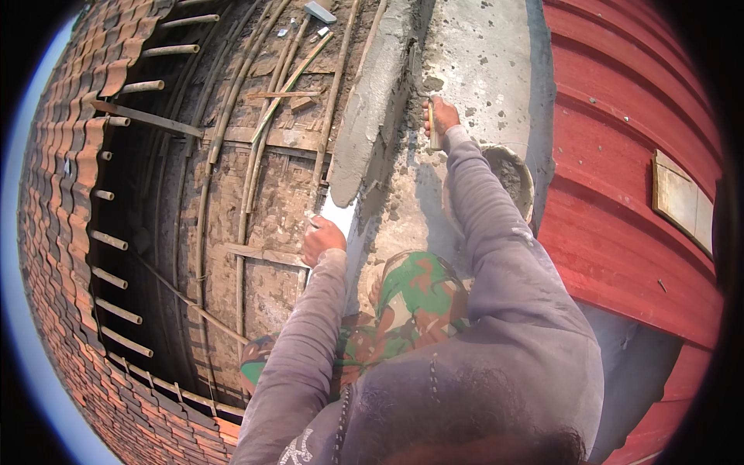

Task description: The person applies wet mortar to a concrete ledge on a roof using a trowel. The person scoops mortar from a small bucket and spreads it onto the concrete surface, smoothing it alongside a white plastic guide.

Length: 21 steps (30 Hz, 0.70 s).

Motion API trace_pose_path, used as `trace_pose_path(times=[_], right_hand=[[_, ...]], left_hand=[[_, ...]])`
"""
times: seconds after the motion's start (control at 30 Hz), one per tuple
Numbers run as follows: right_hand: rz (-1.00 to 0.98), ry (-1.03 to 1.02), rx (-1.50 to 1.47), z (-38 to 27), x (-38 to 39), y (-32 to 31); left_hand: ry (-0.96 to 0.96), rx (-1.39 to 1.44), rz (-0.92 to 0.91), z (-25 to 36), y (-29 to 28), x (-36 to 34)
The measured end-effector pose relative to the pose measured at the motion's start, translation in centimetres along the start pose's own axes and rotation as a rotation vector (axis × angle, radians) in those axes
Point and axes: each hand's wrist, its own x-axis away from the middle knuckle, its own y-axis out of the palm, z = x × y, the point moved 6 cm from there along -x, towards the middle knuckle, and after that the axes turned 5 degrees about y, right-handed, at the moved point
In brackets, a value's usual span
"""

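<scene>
My right hand [443, 118] is closed around the pale wooden handle [434, 136] of a trowel-like tool, over the grey trough beside the low wall. The tool's blade is hard to make out against the mortar. Wet grey mortar [364, 132] coats the top of the wall [391, 58]. At the near end of this coat, my left hand [324, 240] grips the edge of a flat white strip [338, 213], its fingers curled. Behind my right forearm stands a bucket [525, 174] with grey mortar inside, partly hidden by the sleeve.
Left of the wall, an opened roof shows bamboo poles [256, 139] and woven panels, bordered by orange clay tiles [58, 209]. A red metal roof [612, 178] lies right, with a pale board [682, 198] on it. My camouflage-covered leg [422, 291] is below.
</scene>
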Motion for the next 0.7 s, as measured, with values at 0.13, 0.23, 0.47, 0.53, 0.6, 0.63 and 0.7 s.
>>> trace_pose_path(times=[0.13, 0.23, 0.47, 0.53, 0.6, 0.63, 0.7], right_hand=[[-0.061, 0.112, -0.286, 1.7, -1.2, 1.0], [-0.093, 0.179, -0.249, 1.9, -4.2, 1.3], [-0.103, 0.077, -0.163, -0.5, -6.5, 3.0], [-0.086, 0.008, -0.149, -0.2, -5.1, 3.6], [-0.053, -0.049, -0.059, 1.4, -2.6, 4.0], [-0.048, -0.061, -0.045, 1.9, -1.3, 4.0], [-0.057, -0.028, -0.051, 4.0, 1.0, 4.0]], left_hand=[[-0.028, 0.004, 0.002, -0.3, -0.1, 0.0], [-0.041, -0.038, 0.004, 0.1, 0.3, -0.3], [0.006, -0.029, 0.067, 0.0, 0.5, 0.1], [0.008, -0.024, 0.062, 0.1, 0.3, 0.2], [0.002, -0.020, 0.064, -0.1, 0.2, 0.1], [0.004, -0.017, 0.063, -0.2, 0.6, -0.1], [0.002, -0.013, 0.043, -0.1, 0.6, -0.1]])
